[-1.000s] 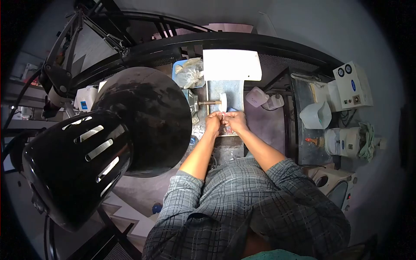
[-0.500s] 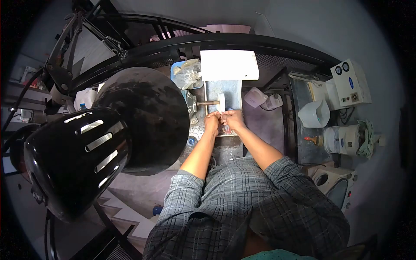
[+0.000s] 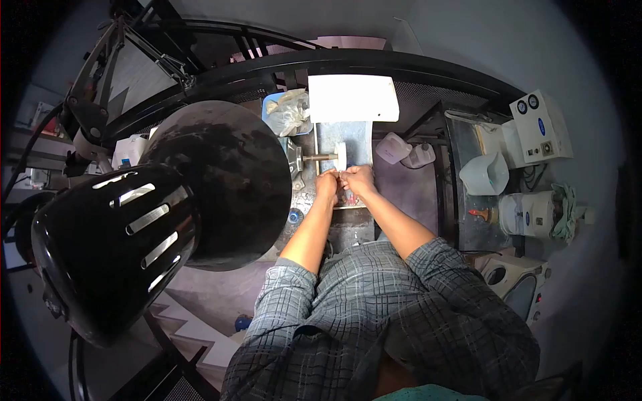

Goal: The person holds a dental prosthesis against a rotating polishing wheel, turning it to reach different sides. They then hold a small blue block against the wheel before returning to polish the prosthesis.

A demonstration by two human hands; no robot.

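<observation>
A white polishing wheel (image 3: 342, 156) sits on the brown shaft (image 3: 319, 158) of a grey motor (image 3: 293, 157), over a tray (image 3: 358, 137) with a white hood (image 3: 353, 99) behind it. Just below the wheel, my left hand (image 3: 327, 184) and my right hand (image 3: 358, 179) meet at the fingertips. Both are closed in a pinch around something small that the fingers hide. Whether it touches the wheel cannot be made out. Small reddish items (image 3: 349, 198) lie in the tray beneath my hands.
A big black lamp (image 3: 221, 187) fills the left side. Behind the motor is a blue container (image 3: 273, 100) with plastic bags. A side table at the right holds a white pitcher (image 3: 484, 175), a brush (image 3: 483, 214) and a device with gauges (image 3: 540, 127). Jugs (image 3: 393, 148) stand between.
The view has shifted very slightly. My right hand has moved up a little, and both hands stay together below the wheel.
</observation>
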